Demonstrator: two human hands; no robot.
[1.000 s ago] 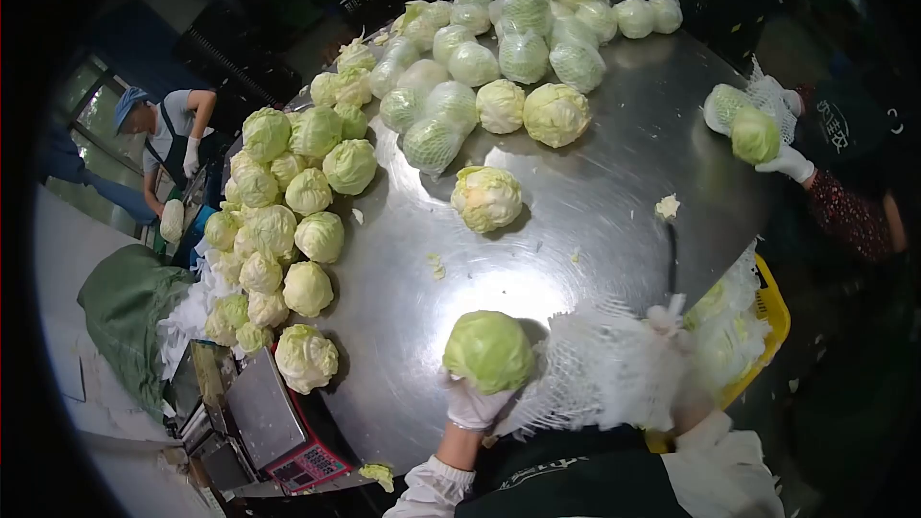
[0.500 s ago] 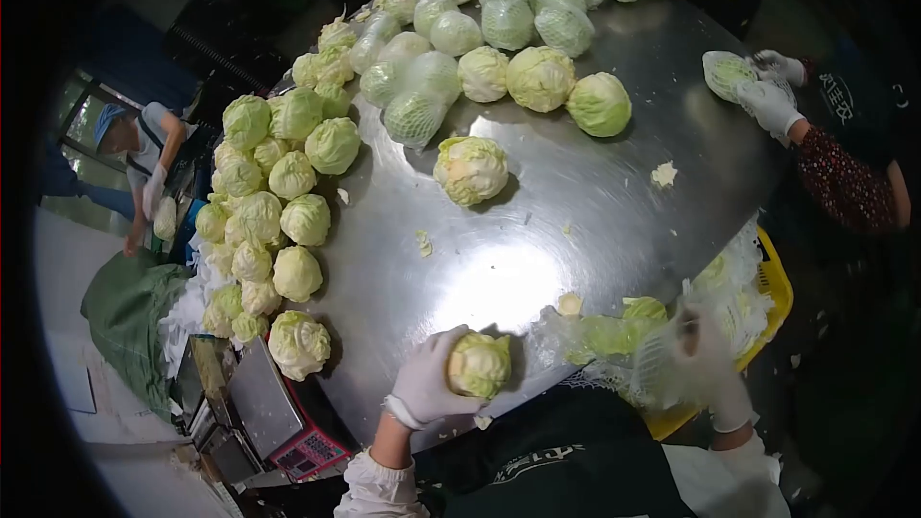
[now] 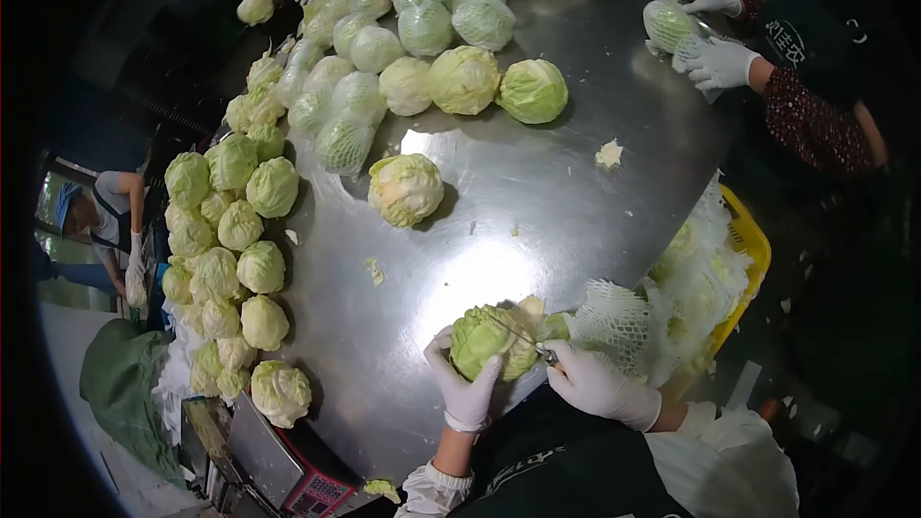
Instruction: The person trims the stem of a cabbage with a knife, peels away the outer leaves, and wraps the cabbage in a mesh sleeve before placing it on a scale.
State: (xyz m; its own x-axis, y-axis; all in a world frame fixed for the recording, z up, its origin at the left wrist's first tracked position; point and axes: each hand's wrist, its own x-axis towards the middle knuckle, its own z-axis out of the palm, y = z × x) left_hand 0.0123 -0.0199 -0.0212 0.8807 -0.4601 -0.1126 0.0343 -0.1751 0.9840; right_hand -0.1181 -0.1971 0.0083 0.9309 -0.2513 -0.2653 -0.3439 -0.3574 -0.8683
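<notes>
At the table's near edge my gloved left hand (image 3: 464, 389) cups a green cabbage (image 3: 483, 343) from the left and below. My right hand (image 3: 602, 386), gloved too, is closed round the handle of a knife (image 3: 524, 334). Its thin blade lies against the cabbage's right side, close to the stem end. A pale cut leaf piece (image 3: 531, 307) shows just behind the cabbage. White foam netting (image 3: 614, 323) lies right beyond my right hand.
Loose cabbages (image 3: 261, 267) line the metal table's (image 3: 595, 221) left side; netted ones (image 3: 422, 27) are heaped at the far end. A yellow crate (image 3: 753, 240) stands right, a scale (image 3: 264, 451) lower left. A co-worker at right holds a netted cabbage (image 3: 669, 24); others are left and at the far end.
My right hand has moved left from the netting to the cabbage, and the knife now shows in it. The cabbage in my left hand is turned. The camera view has shifted right.
</notes>
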